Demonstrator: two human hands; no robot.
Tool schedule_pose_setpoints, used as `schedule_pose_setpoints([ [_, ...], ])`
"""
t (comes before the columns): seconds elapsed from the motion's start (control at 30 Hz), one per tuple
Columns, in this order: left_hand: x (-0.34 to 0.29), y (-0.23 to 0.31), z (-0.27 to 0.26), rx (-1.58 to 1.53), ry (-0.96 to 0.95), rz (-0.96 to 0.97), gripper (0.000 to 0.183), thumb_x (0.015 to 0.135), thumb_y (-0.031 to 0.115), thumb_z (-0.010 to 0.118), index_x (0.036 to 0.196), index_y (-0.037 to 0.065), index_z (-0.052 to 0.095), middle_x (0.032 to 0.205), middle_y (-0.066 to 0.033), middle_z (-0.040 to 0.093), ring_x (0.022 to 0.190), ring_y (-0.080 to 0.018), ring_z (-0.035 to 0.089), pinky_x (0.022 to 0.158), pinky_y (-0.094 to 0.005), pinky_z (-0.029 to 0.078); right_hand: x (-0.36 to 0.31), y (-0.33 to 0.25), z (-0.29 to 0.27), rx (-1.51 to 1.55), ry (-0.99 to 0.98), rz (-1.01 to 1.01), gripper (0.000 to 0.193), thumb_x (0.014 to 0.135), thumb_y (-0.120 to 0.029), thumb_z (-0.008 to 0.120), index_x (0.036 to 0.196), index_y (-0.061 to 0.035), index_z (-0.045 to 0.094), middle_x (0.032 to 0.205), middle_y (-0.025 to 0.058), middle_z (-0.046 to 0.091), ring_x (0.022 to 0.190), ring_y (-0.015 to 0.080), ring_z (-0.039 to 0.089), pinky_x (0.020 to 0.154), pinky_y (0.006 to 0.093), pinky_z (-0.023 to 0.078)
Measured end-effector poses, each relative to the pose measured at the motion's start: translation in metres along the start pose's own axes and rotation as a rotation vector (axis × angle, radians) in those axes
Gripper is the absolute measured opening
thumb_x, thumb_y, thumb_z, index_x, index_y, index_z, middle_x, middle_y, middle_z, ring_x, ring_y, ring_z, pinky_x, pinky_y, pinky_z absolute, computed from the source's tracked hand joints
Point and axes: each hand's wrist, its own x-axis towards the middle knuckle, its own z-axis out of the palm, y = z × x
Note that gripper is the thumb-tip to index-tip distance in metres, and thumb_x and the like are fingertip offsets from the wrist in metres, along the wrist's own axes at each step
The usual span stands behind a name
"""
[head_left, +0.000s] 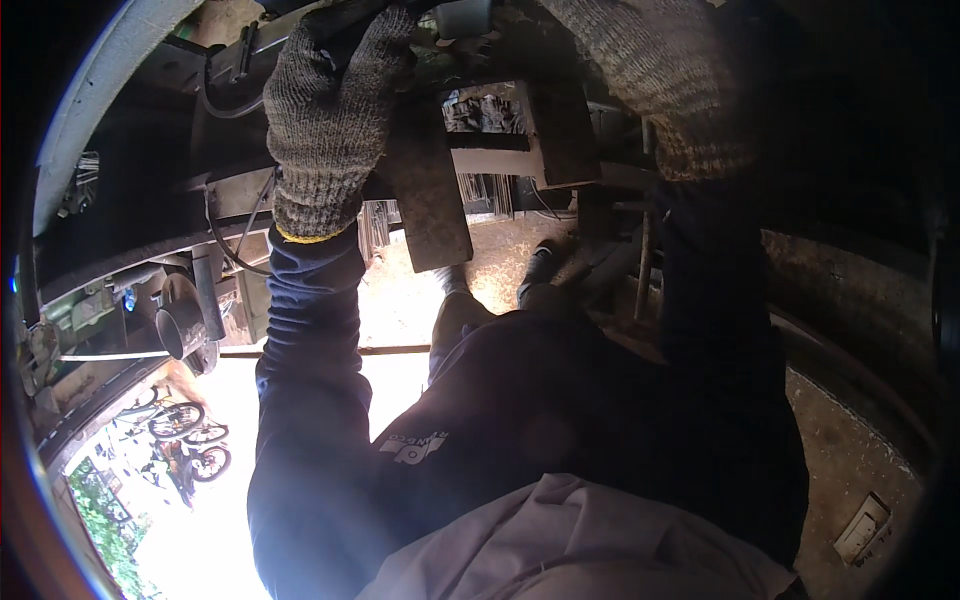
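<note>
My left hand [330,125], in a grey-brown knitted glove with a yellow cuff edge, reaches up to the top of the view. Its fingers and thumb close around a dark part [345,22] too shadowed to name. On the other side my right hand [665,85], gloved alike, is raised to the upper edge, and its fingertips lie beyond the view or in shadow. Between the hands a flat brown metal plate [432,205] hangs down, with a second plate [562,130] to its right. A short dark cylindrical piece [463,18] sits at the top, near my left fingertips.
Dark metal framework surrounds my arms, with a thin cable [222,235] looping beside my left forearm. An open-ended pipe [182,325] points out at the left. Several bicycles [185,430] stand in bright light at lower left. A white switch plate [862,530] is at lower right.
</note>
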Motion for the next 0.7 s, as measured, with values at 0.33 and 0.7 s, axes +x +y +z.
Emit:
schedule_pose_setpoints([
  [0.33,-0.001,-0.007,-0.001,-0.130,0.005,-0.007,0.043,0.100,0.007,0.067,0.139,-0.004,0.054,0.127,-0.0155,0.071,0.105,-0.0203,0.072,0.090,-0.0290,0.058,0.020,0.036,-0.002,-0.075,-0.005,-0.002,0.026,0.095,-0.019,0.072,0.117,-0.0055,0.067,0.114,0.0147,0.069,0.109,0.0295,0.066,0.094,0.0412,0.054],
  [0.7,0.000,0.003,0.001,-0.019,0.003,-0.031,0.042,0.100,0.008,0.068,0.139,-0.002,0.056,0.126,-0.0141,0.071,0.105,-0.0185,0.072,0.089,-0.0281,0.058,-0.003,-0.009,-0.011,-0.160,-0.010,-0.004,0.027,0.095,-0.020,0.072,0.117,-0.0057,0.066,0.114,0.0145,0.069,0.109,0.0295,0.066,0.094,0.0412,0.053],
])
